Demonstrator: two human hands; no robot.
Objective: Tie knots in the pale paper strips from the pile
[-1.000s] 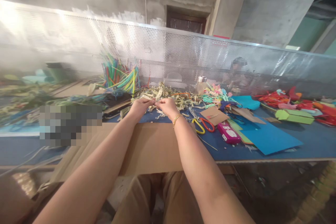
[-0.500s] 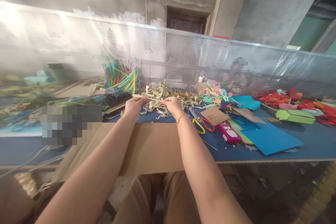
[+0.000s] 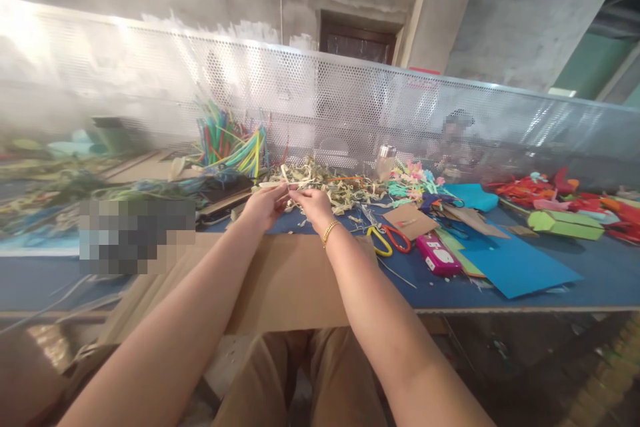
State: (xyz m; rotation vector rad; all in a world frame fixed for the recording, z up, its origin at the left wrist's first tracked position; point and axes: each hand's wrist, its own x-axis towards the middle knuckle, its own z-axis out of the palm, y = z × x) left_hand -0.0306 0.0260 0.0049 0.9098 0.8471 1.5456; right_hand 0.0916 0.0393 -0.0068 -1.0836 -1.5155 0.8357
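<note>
My left hand (image 3: 266, 205) is closed in a pinch on a pale, thin strip (image 3: 269, 184), whose end sticks out to the left past the fingers. Close beside it, nearly touching, my right hand (image 3: 313, 203) has thumb and fingers pressed together at the same strip. The fingers hide much of the strip's middle. Both hands are held above the near side of a pile of pale, curled strips (image 3: 345, 190). Below my forearms lies a brown cardboard sheet (image 3: 300, 273) at the table's front edge.
Right of my hands lie scissors with yellow and red handles (image 3: 383, 241), a purple box (image 3: 437, 255) and blue sheets (image 3: 510, 263). A bundle of coloured stems (image 3: 225, 137) and a clear jar (image 3: 385, 161) stand behind. A perforated metal screen (image 3: 350, 93) runs along the table's back.
My right hand has moved left, closing the gap to my left hand. The strip that was stretched between them is now mostly covered by fingers.
</note>
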